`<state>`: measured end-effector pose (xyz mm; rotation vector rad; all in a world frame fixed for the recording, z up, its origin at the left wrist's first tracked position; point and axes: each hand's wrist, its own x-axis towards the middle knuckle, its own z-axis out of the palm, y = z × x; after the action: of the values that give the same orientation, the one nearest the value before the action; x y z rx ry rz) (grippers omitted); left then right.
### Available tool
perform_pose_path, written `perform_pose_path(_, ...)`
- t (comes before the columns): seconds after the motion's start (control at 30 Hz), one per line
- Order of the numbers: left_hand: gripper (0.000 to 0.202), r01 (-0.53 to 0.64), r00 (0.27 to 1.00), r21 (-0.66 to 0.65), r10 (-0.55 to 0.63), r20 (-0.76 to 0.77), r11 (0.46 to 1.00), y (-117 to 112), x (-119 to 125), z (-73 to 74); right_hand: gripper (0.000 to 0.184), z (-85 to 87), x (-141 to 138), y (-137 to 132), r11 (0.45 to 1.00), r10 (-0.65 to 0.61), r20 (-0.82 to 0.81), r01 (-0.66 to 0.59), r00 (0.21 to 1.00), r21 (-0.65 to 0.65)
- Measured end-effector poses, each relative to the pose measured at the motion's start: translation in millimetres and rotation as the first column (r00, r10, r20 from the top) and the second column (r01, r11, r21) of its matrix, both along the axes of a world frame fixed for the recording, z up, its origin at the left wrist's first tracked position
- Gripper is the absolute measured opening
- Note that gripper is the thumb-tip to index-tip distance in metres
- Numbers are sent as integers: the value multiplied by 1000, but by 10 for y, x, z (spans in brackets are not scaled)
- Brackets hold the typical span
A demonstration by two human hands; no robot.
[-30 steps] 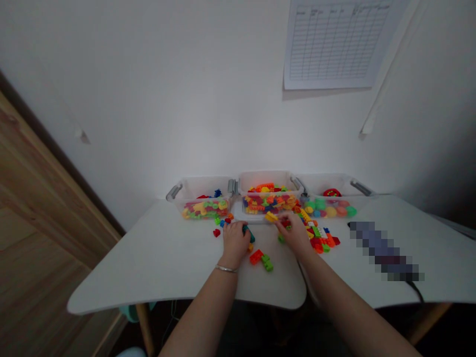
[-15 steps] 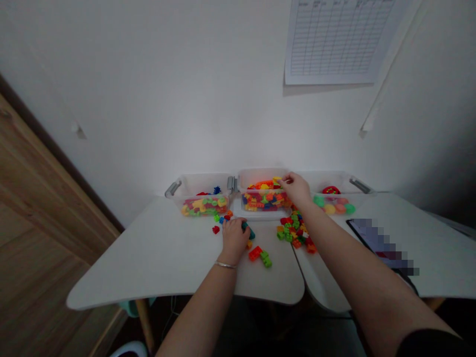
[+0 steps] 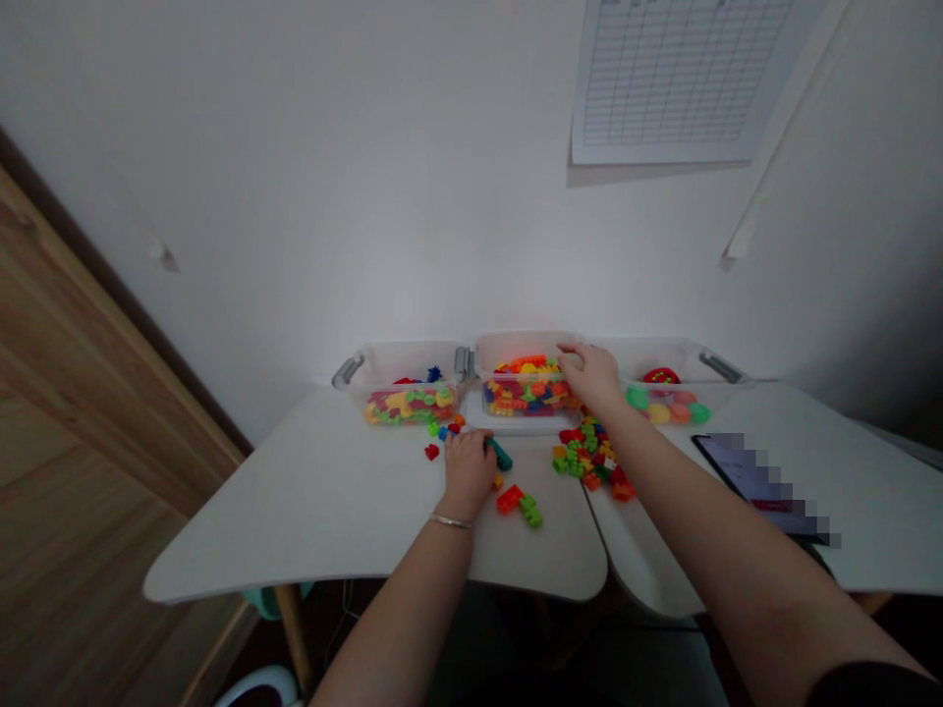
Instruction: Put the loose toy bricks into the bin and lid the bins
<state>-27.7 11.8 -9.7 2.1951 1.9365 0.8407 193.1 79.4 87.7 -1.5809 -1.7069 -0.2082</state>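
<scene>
My left hand (image 3: 470, 469) rests low over the table, fingers curled down and closed, with a teal toy brick (image 3: 500, 454) showing at its thumb and index finger. Part of that brick is hidden by the hand. Over the right side of the middle clear bin (image 3: 530, 422), full of mixed toy bricks (image 3: 526, 393), is my right hand (image 3: 593, 375). Its thumb and index finger are apart, with nothing visible between them. Near my left hand lie a red-orange brick (image 3: 509, 500) and a green brick (image 3: 530, 511).
A pile of bricks (image 3: 582, 454) lies beneath my right forearm. Clear bins stand left (image 3: 402, 368) and right (image 3: 667, 393), the right one holding round coloured pieces. A tablet (image 3: 758, 486) lies at right. A gap separates the two table tops (image 3: 331, 511).
The yellow brick has left my right fingers, which have opened over the middle bin. My left hand stays at nearly the same spot. The whole view has shifted slightly.
</scene>
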Motion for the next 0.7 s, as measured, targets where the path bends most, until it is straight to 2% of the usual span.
perform_pose_path(0.1, 27, -5, 1000, 6, 5, 27, 1000, 2, 0, 1, 31, -92, -47, -182, 975, 74, -60, -59, 995, 212)
perform_pose_path(0.2, 27, 3, 999, 9, -4, 46, 1000, 4, 1, 4, 24, -294, -166, -411, 949, 206, -42, -188, 978, 255)
perform_pose_path(0.3, 26, 4, 1000, 8, -4, 24, 1000, 6, 4, 7, 18, -580, -309, -615, 923, 371, 43, -373, 928, 97)
perform_pose_path(0.43, 28, -1, 1000, 17, 2, -19, 1000, 8, 12, 8, 19, -876, -432, -780, 885, 465, 111, -459, 879, -75)
perform_pose_path(0.57, 27, 0, 1000, 28, 0, -12, 1000, 8, 20, 13, 23, -961, -449, -834, 867, 494, 177, -465, 851, -179)
perform_pose_path(0.7, 26, -8, 1000, 10, 8, 9, 1000, 15, 27, 8, 28, -973, -443, -848, 884, 449, 205, -399, 870, -244)
